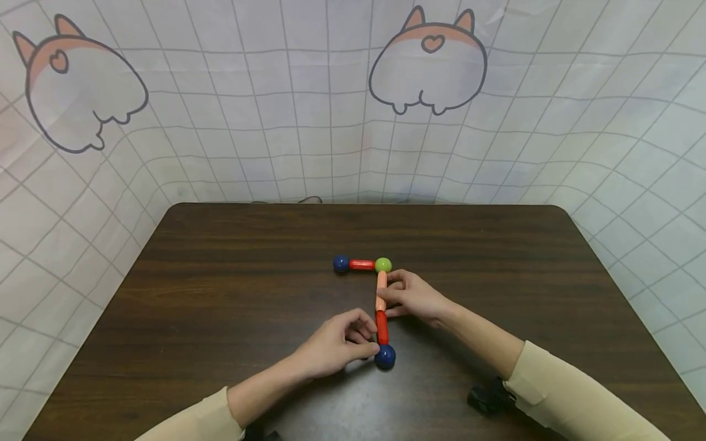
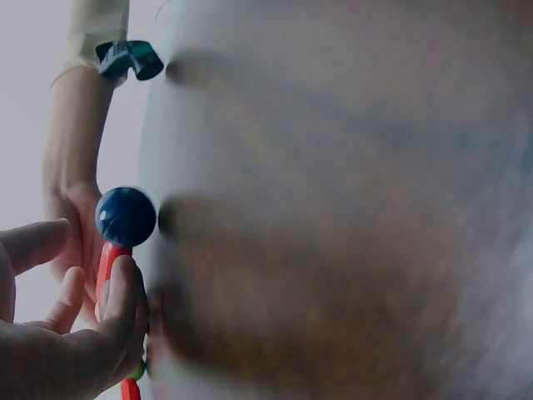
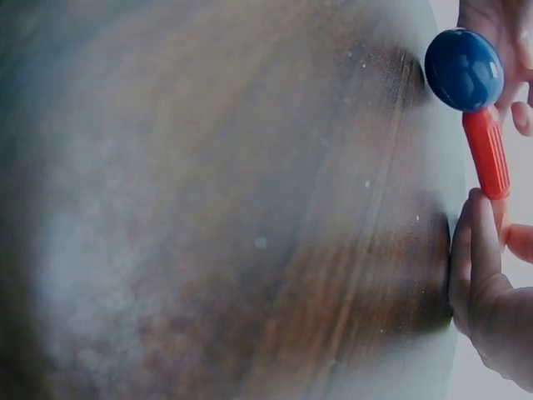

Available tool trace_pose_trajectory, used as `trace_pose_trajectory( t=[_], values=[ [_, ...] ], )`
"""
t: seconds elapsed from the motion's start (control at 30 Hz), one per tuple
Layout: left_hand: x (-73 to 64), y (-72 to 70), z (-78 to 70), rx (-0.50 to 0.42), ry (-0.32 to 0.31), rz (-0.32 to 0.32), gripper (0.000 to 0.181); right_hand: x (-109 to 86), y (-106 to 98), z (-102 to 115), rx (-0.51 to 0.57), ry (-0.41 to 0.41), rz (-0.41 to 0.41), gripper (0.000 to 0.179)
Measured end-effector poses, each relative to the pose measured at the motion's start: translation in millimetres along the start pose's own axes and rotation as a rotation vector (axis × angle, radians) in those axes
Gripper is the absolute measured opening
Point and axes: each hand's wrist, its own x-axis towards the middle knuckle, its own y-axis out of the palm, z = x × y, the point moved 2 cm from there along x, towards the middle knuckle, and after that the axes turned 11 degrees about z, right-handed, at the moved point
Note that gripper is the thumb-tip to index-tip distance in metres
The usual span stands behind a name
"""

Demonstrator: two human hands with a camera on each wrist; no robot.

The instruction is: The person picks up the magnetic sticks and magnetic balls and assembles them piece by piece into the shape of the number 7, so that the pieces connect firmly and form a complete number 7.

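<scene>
An L-shaped chain of magnetic balls and rods lies on the table. Its far leg has a blue ball, a red rod and a lime-green ball at the corner. From there an orange rod runs toward me, end to end with a second red rod, capped by another blue ball. My right hand pinches the orange rod between thumb and fingers. Beside the near red rod is my left hand, fingers loosely bent; its thumb stands apart from the near blue ball in the left wrist view.
The dark wood table has rounded far corners. A white grid-patterned cloth with cartoon drawings hangs behind and at the sides. A black device sits under the right sleeve, and a thin cable shows at the far edge.
</scene>
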Motion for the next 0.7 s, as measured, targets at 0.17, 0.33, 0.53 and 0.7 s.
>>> trace_pose_trajectory(
  t=[0.17, 0.33, 0.53, 0.7],
  values=[
    [1.0, -5.3, -0.5, 0.023, 0.007, -0.009, 0.026, 0.7, 0.6, 0.4, 0.01, 0.005, -0.005, 0.054],
    [1.9, -7.6, 1.3, 0.043, 0.001, 0.0, 0.024, 1.3, 1.5, 0.5, 0.02, 0.004, -0.002, 0.052],
    [3.2, -7.4, 5.5, 0.066, -0.003, 0.017, 0.024, 2.0, 0.9, 0.7, 0.022, 0.007, -0.002, 0.051],
    [3.4, -2.0, 5.4, 0.095, 0.003, 0.057, 0.033, 2.6, 0.3, 0.2, 0.021, 0.013, -0.003, 0.052]
  ],
)
